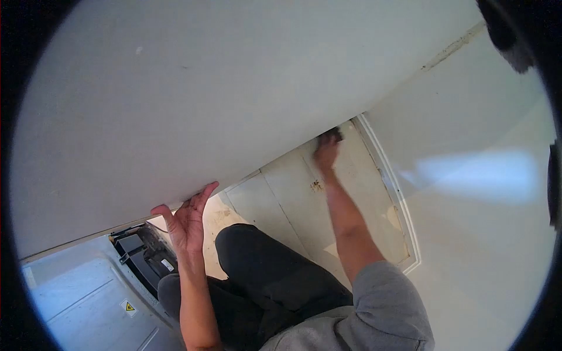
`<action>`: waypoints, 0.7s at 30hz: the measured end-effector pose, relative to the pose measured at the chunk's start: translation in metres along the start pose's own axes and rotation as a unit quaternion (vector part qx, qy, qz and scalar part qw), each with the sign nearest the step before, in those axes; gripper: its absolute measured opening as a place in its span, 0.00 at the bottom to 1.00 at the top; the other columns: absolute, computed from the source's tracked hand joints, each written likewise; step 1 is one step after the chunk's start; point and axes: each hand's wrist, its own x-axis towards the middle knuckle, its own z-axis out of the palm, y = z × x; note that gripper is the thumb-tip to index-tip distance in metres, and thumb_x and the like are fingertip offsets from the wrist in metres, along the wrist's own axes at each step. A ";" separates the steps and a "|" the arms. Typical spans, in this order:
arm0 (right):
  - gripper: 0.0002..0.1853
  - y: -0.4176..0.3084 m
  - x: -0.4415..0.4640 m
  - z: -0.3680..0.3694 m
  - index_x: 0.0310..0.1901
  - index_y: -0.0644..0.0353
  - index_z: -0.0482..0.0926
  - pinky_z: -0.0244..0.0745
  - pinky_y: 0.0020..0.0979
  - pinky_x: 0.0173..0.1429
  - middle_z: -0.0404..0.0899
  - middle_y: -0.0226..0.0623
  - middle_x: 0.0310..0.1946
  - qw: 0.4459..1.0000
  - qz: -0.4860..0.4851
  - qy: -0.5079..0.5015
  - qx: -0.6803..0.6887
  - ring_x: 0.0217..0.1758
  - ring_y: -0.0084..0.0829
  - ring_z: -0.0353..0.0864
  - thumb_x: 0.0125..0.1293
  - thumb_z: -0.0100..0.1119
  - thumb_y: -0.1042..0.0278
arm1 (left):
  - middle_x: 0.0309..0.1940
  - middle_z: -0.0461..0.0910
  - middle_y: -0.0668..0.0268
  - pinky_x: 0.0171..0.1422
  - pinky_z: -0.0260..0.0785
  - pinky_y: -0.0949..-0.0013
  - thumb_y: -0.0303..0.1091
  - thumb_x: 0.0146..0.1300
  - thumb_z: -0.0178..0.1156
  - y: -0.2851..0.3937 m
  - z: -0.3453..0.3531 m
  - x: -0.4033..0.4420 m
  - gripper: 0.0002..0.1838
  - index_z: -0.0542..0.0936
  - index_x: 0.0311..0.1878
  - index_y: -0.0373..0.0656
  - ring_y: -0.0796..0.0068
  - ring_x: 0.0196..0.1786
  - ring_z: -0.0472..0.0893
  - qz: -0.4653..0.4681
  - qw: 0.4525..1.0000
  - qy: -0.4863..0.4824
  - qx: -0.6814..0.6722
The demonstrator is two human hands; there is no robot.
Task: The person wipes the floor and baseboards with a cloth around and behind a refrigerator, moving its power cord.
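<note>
A large white panel spans the upper view, its lower edge running diagonally. My left hand is palm up against that edge, thumb and fingers spread. My right hand reaches out below the far end of the panel and is blurred by motion. Its fingers are closed round a small dark object just under the edge; its kind is too smeared to tell. Behind that hand is a cream-coloured panelled surface with rust-brown spots.
A white frame strip borders the cream surface beside a pale wall. At lower left, a white metal cover bears a yellow warning triangle, beside a dark boxy unit. My bent knees are below.
</note>
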 end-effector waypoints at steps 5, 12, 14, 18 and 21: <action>0.21 -0.152 -0.147 0.067 0.51 0.66 0.69 0.64 0.47 0.55 0.64 0.54 0.53 0.960 -0.106 -0.059 0.253 0.52 0.54 0.65 0.53 0.52 0.74 | 0.68 0.35 0.47 0.65 0.50 0.32 0.45 0.36 0.72 0.004 -0.007 0.002 0.63 0.38 0.67 0.39 0.32 0.67 0.41 -0.047 0.993 0.033 -0.100; 0.30 -0.113 -0.151 -0.022 0.53 0.54 0.73 0.61 0.31 0.62 0.71 0.41 0.49 0.856 -0.106 -0.204 0.462 0.56 0.37 0.69 0.43 0.46 0.87 | 0.68 0.37 0.48 0.65 0.51 0.33 0.46 0.34 0.73 0.006 -0.008 0.001 0.63 0.39 0.67 0.37 0.30 0.66 0.43 -0.036 0.996 0.046 -0.067; 0.30 -0.021 -0.137 -0.061 0.55 0.59 0.69 0.58 0.31 0.65 0.69 0.39 0.51 0.881 -0.080 -0.174 0.432 0.58 0.35 0.67 0.46 0.42 0.88 | 0.67 0.37 0.48 0.65 0.51 0.33 0.47 0.34 0.72 0.005 -0.011 0.002 0.62 0.40 0.67 0.37 0.32 0.66 0.45 -0.018 0.998 0.046 -0.046; 0.34 0.177 -0.183 -0.109 0.61 0.56 0.60 0.61 0.38 0.60 0.64 0.51 0.54 0.980 0.117 -0.096 0.127 0.53 0.47 0.68 0.49 0.59 0.69 | 0.65 0.29 0.35 0.67 0.52 0.38 0.41 0.34 0.74 0.003 0.002 0.000 0.67 0.31 0.67 0.42 0.27 0.65 0.39 -0.041 0.999 0.013 -0.015; 0.46 0.203 -0.229 -0.067 0.67 0.58 0.49 0.64 0.46 0.55 0.58 0.61 0.55 0.908 0.404 -0.098 -0.053 0.56 0.54 0.62 0.45 0.62 0.67 | 0.65 0.29 0.35 0.66 0.53 0.37 0.42 0.34 0.74 0.001 0.003 0.001 0.67 0.30 0.67 0.43 0.26 0.65 0.41 -0.035 0.999 -0.006 0.011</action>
